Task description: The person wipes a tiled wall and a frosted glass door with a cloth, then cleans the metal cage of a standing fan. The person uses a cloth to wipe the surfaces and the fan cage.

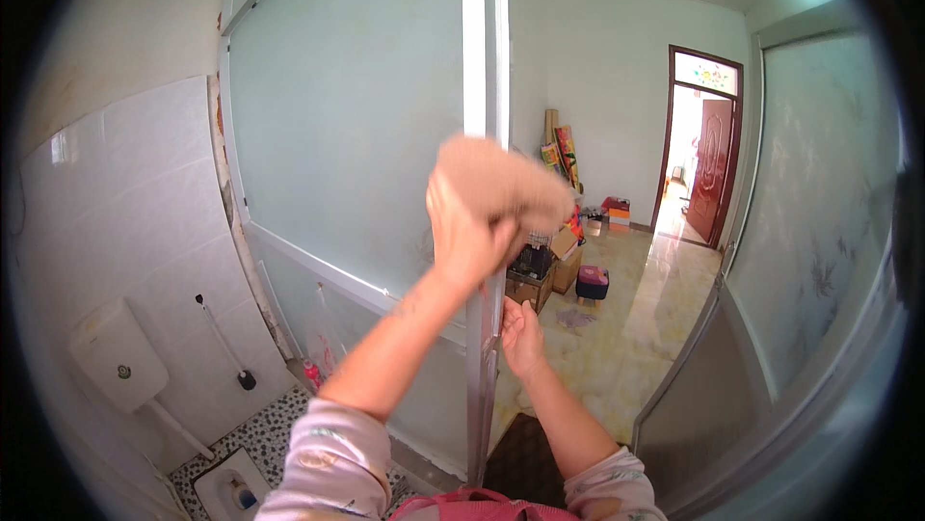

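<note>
My left hand (464,232) is raised and closed on a light brown cloth (496,179), blurred by motion. The cloth lies against the upright metal frame (475,347) at the edge of a frosted glass panel (347,116). Lower down, on the right side of that frame, my right hand (521,336) grips its edge with bent fingers. Some of its fingertips are hidden by the frame.
To the left, a squat toilet (231,482), white cistern (120,352) and toilet brush (226,343) line a tiled wall. Beyond the frame stand cardboard boxes (567,270) and a dark pink-topped box (593,282). Another frosted door (819,203) stands at the right; a dark mat (528,463) lies below.
</note>
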A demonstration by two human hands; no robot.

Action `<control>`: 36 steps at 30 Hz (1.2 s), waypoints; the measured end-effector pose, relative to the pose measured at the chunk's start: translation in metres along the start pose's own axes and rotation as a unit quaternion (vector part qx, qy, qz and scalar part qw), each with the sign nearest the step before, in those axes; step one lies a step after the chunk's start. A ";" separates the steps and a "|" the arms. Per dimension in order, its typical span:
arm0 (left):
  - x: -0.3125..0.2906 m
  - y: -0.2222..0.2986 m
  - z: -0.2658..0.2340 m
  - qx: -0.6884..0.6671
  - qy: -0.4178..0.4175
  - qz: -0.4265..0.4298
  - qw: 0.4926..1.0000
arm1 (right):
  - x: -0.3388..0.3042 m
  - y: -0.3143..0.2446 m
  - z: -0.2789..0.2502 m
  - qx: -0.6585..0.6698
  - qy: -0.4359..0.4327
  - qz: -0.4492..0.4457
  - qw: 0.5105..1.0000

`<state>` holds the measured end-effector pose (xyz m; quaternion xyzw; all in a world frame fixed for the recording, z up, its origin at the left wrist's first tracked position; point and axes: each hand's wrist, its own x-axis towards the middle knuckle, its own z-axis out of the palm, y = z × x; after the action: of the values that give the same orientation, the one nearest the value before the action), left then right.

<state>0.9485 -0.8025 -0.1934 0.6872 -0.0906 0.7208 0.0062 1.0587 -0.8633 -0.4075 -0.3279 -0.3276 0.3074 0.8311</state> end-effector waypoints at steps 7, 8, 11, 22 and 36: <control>0.189 -0.036 0.026 -0.029 0.063 0.037 0.997 | -0.004 -0.002 0.009 -0.024 -0.009 -0.019 0.999; 0.205 -0.042 0.031 0.070 0.049 0.006 0.996 | -0.003 -0.001 0.004 -0.022 -0.011 -0.024 0.999; 0.273 -0.059 0.032 0.197 0.047 -0.026 0.979 | -0.003 0.003 0.016 -0.030 -0.009 -0.027 0.999; 0.271 -0.030 0.007 0.046 0.044 0.008 0.998 | 0.008 0.031 0.009 -0.002 0.025 -0.080 0.997; -0.071 -0.002 -0.035 -0.036 -0.115 -0.104 0.987 | -0.001 0.002 0.040 -0.048 0.113 -0.063 0.990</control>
<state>0.9184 -0.7876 -0.2649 0.7703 -0.0441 0.6289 0.0956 1.0275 -0.8492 -0.3868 -0.3788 -0.2661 0.1997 0.8636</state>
